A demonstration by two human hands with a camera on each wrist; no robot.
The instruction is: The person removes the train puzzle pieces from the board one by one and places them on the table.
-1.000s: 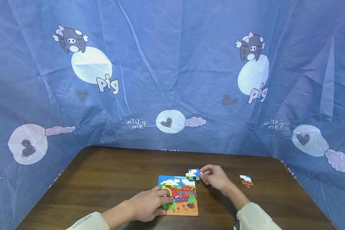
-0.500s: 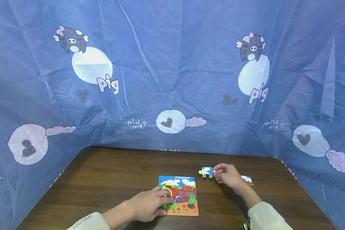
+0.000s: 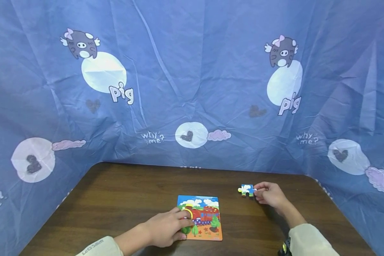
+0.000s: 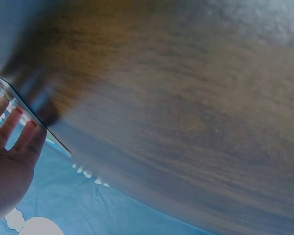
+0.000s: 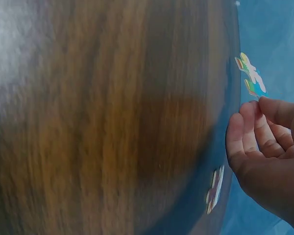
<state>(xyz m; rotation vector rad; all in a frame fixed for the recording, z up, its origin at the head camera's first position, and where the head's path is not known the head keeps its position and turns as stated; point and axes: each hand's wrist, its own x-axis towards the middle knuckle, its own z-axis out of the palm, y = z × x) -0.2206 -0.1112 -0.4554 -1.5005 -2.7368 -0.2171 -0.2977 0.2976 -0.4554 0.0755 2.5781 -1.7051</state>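
Observation:
In the head view my left hand (image 3: 167,227) rests on the left part of a square train jigsaw puzzle (image 3: 208,215), covering some of the picture. The left wrist view shows the spread fingers (image 4: 29,139) of that hand against the board, which appears there as a thin slanted edge. To the right of the puzzle, thumb and fingertips of my right hand (image 3: 270,195) pinch a jigsaw piece (image 3: 247,190) by its right-hand tab. White cloud, blue sky and a green strip show on this piece. The right wrist view has it tilted beyond the fingertips, over the table.
A second jigsaw piece (image 5: 215,190) lies on the table near the right hand in the right wrist view; the hand and arm hide it in the head view. The brown wooden table (image 3: 131,192) ends at a blue printed curtain (image 3: 192,89) around its back and sides.
My right hand has carried the sky piece from the puzzle's upper right corner off to the right, now overlapping the second piece's place. The left hand and puzzle stay put.

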